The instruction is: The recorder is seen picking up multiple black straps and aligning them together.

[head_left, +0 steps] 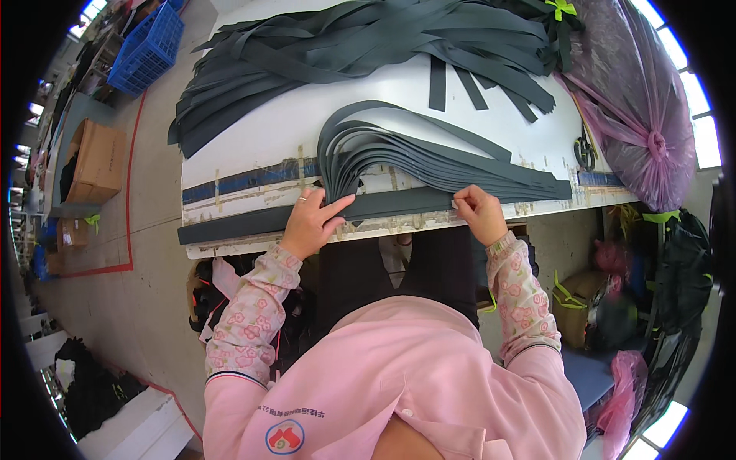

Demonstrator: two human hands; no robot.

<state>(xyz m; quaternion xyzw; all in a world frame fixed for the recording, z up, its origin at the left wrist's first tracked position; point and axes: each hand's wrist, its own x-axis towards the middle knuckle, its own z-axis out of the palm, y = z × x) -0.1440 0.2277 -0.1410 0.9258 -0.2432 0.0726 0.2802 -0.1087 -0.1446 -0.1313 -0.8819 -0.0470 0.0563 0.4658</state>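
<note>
A long dark grey-green fabric strip [264, 225] lies along the near edge of the white table. My left hand [307, 221] rests on it, thumb and index finger stretched out and apart. Further right, my right hand [481, 215] is closed in a pinch at the strip's edge, fingertips against the fabric. Just beyond both hands, a layered bundle of similar strips [399, 149] arches into a loop. Its left end comes down by my left fingers, and its right ends fan out flat past my right hand.
A large heap of strips [368, 42] covers the far table [284, 126]. Black-handled scissors [585, 153] lie at the right, beside a tied pink plastic bag [640, 107]. Left across the floor are a blue crate [147, 47] and a cardboard box [96, 162].
</note>
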